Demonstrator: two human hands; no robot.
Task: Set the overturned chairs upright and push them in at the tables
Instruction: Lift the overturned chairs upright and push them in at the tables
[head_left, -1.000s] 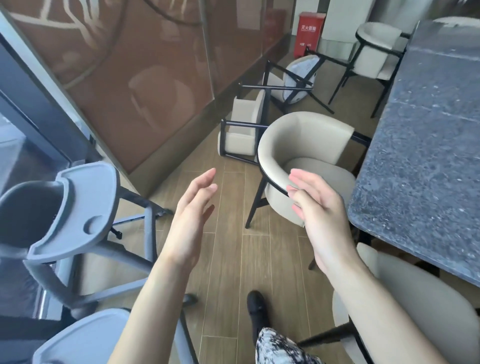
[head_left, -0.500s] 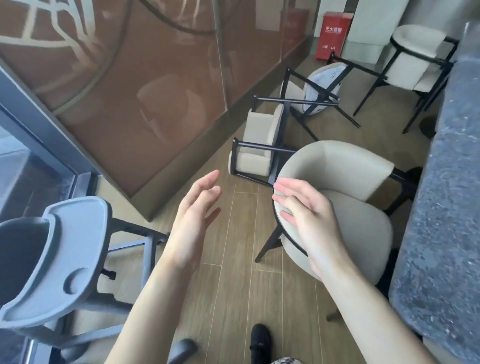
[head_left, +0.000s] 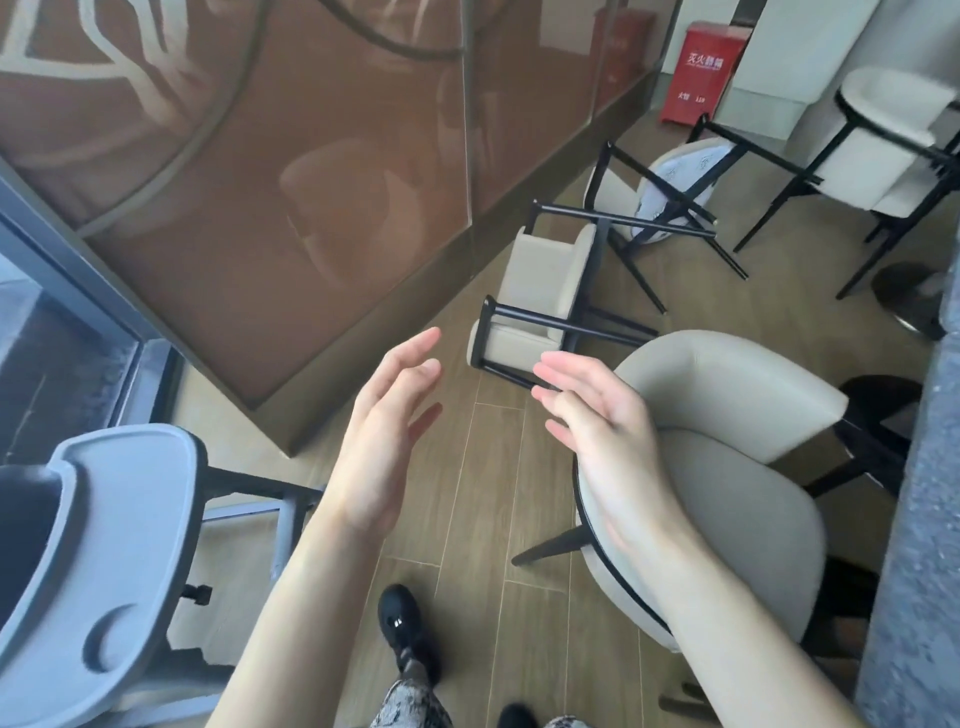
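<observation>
Two cream chairs with black legs lie overturned on the wooden floor by the brown wall: the nearer overturned chair (head_left: 540, 296) ahead of my hands, the farther overturned chair (head_left: 670, 192) behind it. An upright cream chair (head_left: 727, 441) stands at the dark stone table (head_left: 914, 571) on the right. My left hand (head_left: 384, 436) and my right hand (head_left: 597, 431) are raised in front of me, fingers straight, holding nothing. My right hand hovers over the upright chair's backrest edge.
A grey high chair (head_left: 104, 561) with a tray stands at the lower left. Another upright cream chair (head_left: 883, 135) is at the far right, and a red box (head_left: 701, 73) stands against the far wall. My black shoe (head_left: 405, 629) is on the floor below.
I have stepped forward: the overturned chairs and the upright chair have come nearer and lower in view. Both hands stay raised and empty.
</observation>
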